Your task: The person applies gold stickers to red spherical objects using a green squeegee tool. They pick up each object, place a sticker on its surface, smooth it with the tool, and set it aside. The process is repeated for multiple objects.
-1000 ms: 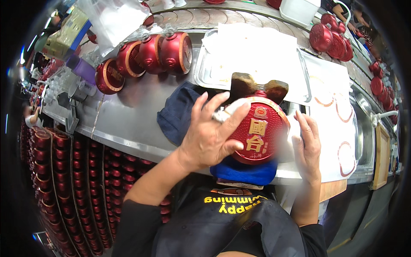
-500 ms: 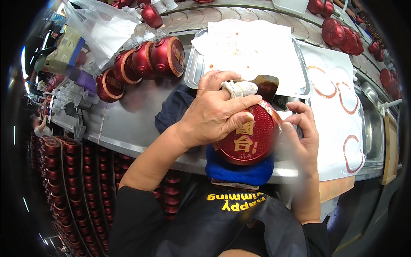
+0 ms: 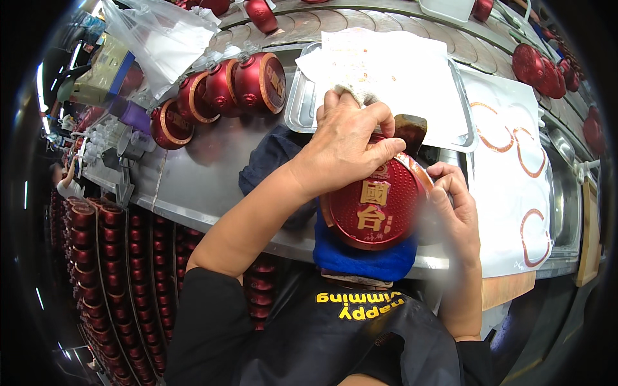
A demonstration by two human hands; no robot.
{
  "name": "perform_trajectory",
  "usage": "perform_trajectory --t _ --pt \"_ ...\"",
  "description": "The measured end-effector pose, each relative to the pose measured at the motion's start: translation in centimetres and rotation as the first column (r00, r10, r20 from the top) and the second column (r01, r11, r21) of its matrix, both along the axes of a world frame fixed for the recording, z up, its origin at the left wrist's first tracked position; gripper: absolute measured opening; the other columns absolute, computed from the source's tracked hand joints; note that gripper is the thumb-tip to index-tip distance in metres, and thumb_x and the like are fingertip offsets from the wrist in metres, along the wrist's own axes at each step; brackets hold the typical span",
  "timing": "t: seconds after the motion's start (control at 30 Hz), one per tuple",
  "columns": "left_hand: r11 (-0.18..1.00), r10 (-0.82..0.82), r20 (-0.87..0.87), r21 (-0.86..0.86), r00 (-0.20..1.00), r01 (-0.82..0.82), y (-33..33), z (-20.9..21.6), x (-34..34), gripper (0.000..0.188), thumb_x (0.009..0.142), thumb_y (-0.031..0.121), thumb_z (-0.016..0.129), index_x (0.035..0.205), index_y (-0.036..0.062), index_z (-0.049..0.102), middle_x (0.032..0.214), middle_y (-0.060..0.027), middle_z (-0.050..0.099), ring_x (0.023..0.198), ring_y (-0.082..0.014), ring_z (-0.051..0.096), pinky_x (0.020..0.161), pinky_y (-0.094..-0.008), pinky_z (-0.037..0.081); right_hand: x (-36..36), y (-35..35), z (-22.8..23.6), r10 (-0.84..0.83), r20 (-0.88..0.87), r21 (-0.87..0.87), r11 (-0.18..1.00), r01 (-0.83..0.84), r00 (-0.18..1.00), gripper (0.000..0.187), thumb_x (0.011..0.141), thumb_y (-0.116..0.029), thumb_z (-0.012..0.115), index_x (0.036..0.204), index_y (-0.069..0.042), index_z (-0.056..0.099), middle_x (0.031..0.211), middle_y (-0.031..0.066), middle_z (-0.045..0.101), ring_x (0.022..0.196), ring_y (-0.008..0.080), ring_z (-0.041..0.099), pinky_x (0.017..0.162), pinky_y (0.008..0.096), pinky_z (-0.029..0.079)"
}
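Observation:
A round red bottle (image 3: 364,209) with a dotted face and gold characters rests tilted on a folded blue cloth (image 3: 364,257) in front of me. Along its upper right rim runs a thin gold-and-red decal strip (image 3: 417,170). My left hand (image 3: 347,145) curls round a wadded white cloth (image 3: 358,95), its thumb and forefinger touching the bottle's upper rim by the strip. My right hand (image 3: 457,202), partly blurred, pinches at the strip's lower end on the bottle's right side. Just beyond the rim shows a dark brown blocky piece (image 3: 411,132), partly hidden.
Several red bottles (image 3: 261,83) lie on the metal table at left, near a dark cloth (image 3: 267,161). Beyond stands a metal tray (image 3: 468,132) with white paper sheets (image 3: 399,71). Curved strips (image 3: 534,241) lie on a white sheet at right, beside a sink (image 3: 566,199).
My left hand with the white cloth has moved up and its fingers have shifted along the rim, uncovering more of the bottle's face. My right hand stays at the strip.

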State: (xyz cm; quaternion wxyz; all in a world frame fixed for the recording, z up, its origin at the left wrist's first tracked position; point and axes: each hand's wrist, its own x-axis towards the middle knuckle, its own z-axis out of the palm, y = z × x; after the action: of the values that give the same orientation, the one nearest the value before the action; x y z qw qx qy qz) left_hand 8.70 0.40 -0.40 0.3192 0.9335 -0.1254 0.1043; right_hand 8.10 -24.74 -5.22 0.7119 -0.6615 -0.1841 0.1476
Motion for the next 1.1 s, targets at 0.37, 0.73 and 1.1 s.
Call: perform_trajectory --t 0.37,0.73,1.1 --pt "0.998 0.04 -0.063 0.044 0.997 -0.037 -0.4 0.5 0.3 0.032 0.091 0.043 0.07 0.097 0.0114 0.068 0.1 -0.023 0.06 0.11 -0.0413 0.048 0.098 -0.0525 0.037 0.2 0.2 0.3 0.01 -0.028 -0.011 1.0 -0.01 1.0 0.023 0.107 -0.019 0.057 0.089 -0.005 0.056 0.127 0.0022 0.049 0.085 0.0025 0.049 0.073 0.0184 0.042" --pt "0.984 0.085 -0.027 0.162 0.996 -0.079 -1.1 0.6 0.4 0.038 0.087 0.048 0.074 0.093 0.0125 0.061 0.089 -0.0144 0.062 0.1 -0.0357 0.052 0.092 -0.0475 0.04 0.2 0.0 0.6 0.014 0.036 -0.092 0.996 -0.01 0.999 0.024 0.105 -0.018 0.061 0.085 -0.006 0.056 0.128 0.0051 0.048 0.101 0.0061 0.049 0.084 0.0203 0.042" --pt "0.989 0.09 -0.02 0.123 0.996 -0.087 -1.5 1.2 -0.1 0.036 0.088 0.044 0.073 0.098 0.0099 0.068 0.098 -0.0222 0.065 0.106 -0.0398 0.052 0.101 -0.0508 0.035 -0.6 -1.0 -0.4 0.017 0.011 -0.123 0.992 -0.016 1.0 0.019 0.098 -0.018 0.07 0.089 -0.005 0.06 0.122 0.0112 0.052 0.113 0.0183 0.051 0.098 0.0317 0.043"
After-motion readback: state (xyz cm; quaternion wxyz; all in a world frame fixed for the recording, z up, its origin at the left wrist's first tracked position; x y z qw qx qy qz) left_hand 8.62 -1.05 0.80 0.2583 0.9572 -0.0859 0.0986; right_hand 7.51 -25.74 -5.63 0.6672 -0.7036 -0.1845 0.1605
